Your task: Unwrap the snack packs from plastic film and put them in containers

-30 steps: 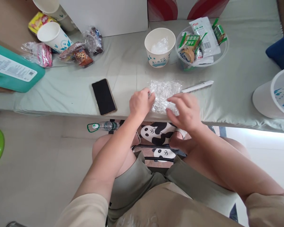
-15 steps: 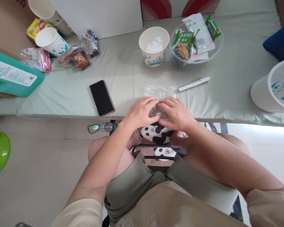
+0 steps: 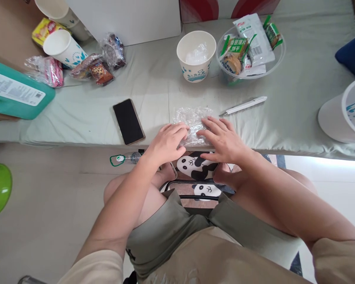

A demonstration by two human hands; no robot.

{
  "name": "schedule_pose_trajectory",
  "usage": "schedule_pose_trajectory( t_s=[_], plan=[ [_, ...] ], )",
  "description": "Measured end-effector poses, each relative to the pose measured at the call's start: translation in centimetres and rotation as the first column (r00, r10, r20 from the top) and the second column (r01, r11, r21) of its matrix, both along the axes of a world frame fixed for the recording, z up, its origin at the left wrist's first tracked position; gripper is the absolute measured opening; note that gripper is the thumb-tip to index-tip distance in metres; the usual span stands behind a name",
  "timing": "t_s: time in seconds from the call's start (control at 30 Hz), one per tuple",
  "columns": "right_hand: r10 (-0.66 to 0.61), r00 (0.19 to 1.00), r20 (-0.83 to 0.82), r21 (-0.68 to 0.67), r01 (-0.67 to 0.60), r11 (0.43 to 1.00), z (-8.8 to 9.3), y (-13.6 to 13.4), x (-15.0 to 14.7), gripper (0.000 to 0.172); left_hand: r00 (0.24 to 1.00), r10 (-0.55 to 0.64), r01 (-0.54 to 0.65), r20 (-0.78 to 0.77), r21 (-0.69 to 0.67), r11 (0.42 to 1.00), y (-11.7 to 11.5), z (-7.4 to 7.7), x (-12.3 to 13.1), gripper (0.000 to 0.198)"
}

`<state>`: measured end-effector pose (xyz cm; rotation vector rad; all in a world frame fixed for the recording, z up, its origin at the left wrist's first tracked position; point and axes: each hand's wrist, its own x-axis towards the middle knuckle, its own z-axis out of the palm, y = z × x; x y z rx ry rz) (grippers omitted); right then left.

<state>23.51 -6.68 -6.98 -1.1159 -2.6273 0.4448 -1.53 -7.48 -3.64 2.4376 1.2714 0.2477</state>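
A crinkled sheet of clear plastic film (image 3: 193, 122) lies near the front edge of the cloth-covered surface. My left hand (image 3: 169, 142) rests at its left side, fingers bent and spread, the tips touching the film. On the other side my right hand (image 3: 221, 138) lies over the film's right part with its fingers stretched apart. Neither hand grips anything that I can see. Just beyond my right fingers is a white pen (image 3: 245, 105). A paper cup (image 3: 196, 71) holding crumpled clear plastic stands behind the film.
A clear bowl (image 3: 279, 65) of wrapped snacks sits right of the cup. A black phone (image 3: 128, 121) lies at left. Wrapped pastries (image 3: 102, 74), a tipped paper cup (image 3: 63, 49) and a green jug (image 3: 20, 92) are farther left. A white bucket (image 3: 331, 118) stands right.
My hands have moved apart, the left one leftward and the right one rightward, with fingers spreading. More of the film now shows between them, flatter than before.
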Motion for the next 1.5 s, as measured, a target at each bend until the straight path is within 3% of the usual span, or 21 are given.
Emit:
schedule_pose_trajectory(
  t_s=[0.1, 0.2, 0.27, 0.33, 0.43, 0.57, 0.7, 0.93, 1.0, 1.17, 1.27, 1.43, 1.5],
  plan=[
    [-0.004, 1.000, 0.029, 0.013, 0.004, 1.000, -0.1, 0.2, 0.2, 0.053, 0.999, 0.016, -0.012, 0.051, -0.084, 0.996, 0.2, 0.3, -0.6, 0.016],
    [0.013, 1.000, 0.017, 0.032, -0.013, 0.999, -0.1, 0.4, 0.3, 0.035, 0.995, 0.037, -0.023, 0.094, -0.150, 0.988, 0.2, 0.6, -1.0, 0.015],
    [0.017, 0.999, -0.038, 0.046, -0.015, 0.999, -0.1, 0.5, 0.2, 0.019, 0.993, 0.050, -0.035, 0.103, -0.141, 0.989, 0.2, 0.6, -1.2, 0.015],
    [0.023, 0.991, -0.131, 0.053, -0.016, 0.998, -0.1, 0.5, 0.2, 0.012, 0.994, 0.072, -0.063, 0.083, -0.104, 0.993, 0.2, 0.6, -1.3, 0.030],
    [0.029, 0.956, -0.292, 0.029, -0.021, 0.999, 0.1, 0.4, 0.1, 0.011, 0.994, 0.110, -0.109, 0.010, -0.082, 0.991, 0.4, 0.6, -1.3, 0.050],
    [-0.069, 0.918, -0.389, -0.078, 0.041, 0.996, 0.6, 0.5, 0.0, 0.012, 0.984, 0.174, -0.177, -0.035, -0.105, 0.979, 0.8, 0.9, -1.2, 0.036],
    [-0.263, 0.889, -0.374, -0.173, 0.212, 0.962, 1.1, 0.5, -0.1, 0.013, 0.971, 0.218, -0.202, 0.101, -0.143, 0.969, 1.0, 0.9, -1.3, 0.028],
    [-0.448, 0.825, -0.343, -0.325, 0.343, 0.881, 1.3, 0.5, -0.8, 0.020, 0.850, 0.385, -0.303, 0.359, -0.265, 0.915, 0.8, 0.7, -0.6, 0.060],
    [-0.481, 0.819, -0.311, -0.325, 0.385, 0.864, 1.2, 0.6, -0.9, 0.024, 0.834, 0.402, -0.312, 0.378, -0.278, 0.908, 0.9, 0.6, -0.2, 0.049],
    [-0.534, 0.805, -0.259, -0.281, 0.466, 0.839, 1.0, 0.7, -1.0, 0.033, 0.802, 0.514, -0.433, 0.305, -0.296, 0.851, 1.5, 0.0, 0.1, 0.021],
    [-0.548, 0.813, -0.195, -0.225, 0.507, 0.832, 0.6, 0.7, -1.0, 0.038, 0.824, 0.540, -0.502, 0.172, -0.222, 0.836, 1.8, 0.0, 0.2, 0.014],
    [-0.536, 0.832, -0.140, 0.087, 0.550, 0.831, 0.0, 0.6, -1.1, 0.029, 0.847, 0.531, -0.531, -0.018, -0.063, 0.845, 1.7, 0.3, 0.6, 0.018],
    [-0.435, 0.877, -0.205, 0.234, 0.475, 0.848, 0.0, 0.3, -1.3, 0.021, 0.845, 0.530, -0.532, -0.069, -0.023, 0.846, 1.7, 0.4, 0.9, 0.019]
  ],
)
